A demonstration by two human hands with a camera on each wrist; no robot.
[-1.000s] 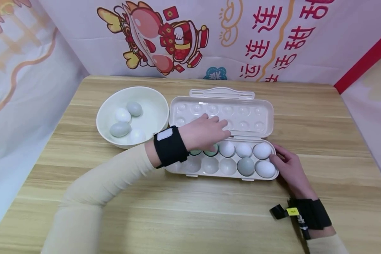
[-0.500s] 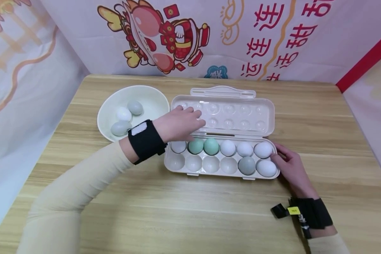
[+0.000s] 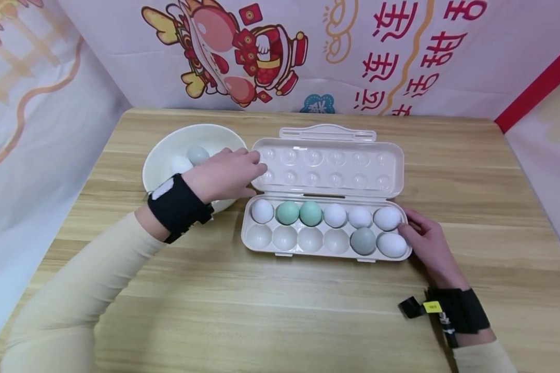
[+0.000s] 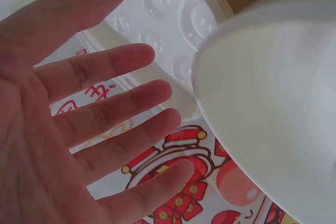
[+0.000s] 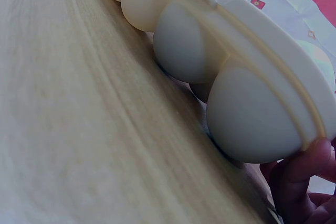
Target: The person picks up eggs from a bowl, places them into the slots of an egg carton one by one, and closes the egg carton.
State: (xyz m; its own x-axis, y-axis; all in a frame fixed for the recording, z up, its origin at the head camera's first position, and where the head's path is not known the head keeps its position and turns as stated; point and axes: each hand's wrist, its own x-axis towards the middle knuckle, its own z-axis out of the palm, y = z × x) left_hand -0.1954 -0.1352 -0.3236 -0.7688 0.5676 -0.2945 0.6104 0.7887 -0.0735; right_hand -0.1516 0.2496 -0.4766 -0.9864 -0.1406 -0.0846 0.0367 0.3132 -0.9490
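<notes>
My left hand (image 3: 223, 175) hovers over the right side of a white bowl (image 3: 157, 168), fingers spread and holding nothing. In the left wrist view its palm and straight fingers show beside the bowl wall (image 4: 257, 93). A white egg (image 3: 180, 165) and a grey egg (image 3: 197, 155) show in the bowl; the hand hides the rest. My right hand (image 3: 428, 251) grips the right end of a white plastic egg box (image 3: 310, 240). Its back row holds white eggs (image 3: 262, 211) and two green eggs (image 3: 288, 213). The front row has a grey egg (image 3: 363, 241) and a white egg (image 3: 392, 244) at right.
The egg box lid (image 3: 326, 167) lies open towards the back. A wooden table (image 3: 261, 316) carries everything. A white printed cloth (image 3: 270, 57) hangs behind it, with more cloth at both sides.
My left hand has moved left from above the egg box to over the bowl, uncovering the back-row eggs. The right hand has stayed at the box's end.
</notes>
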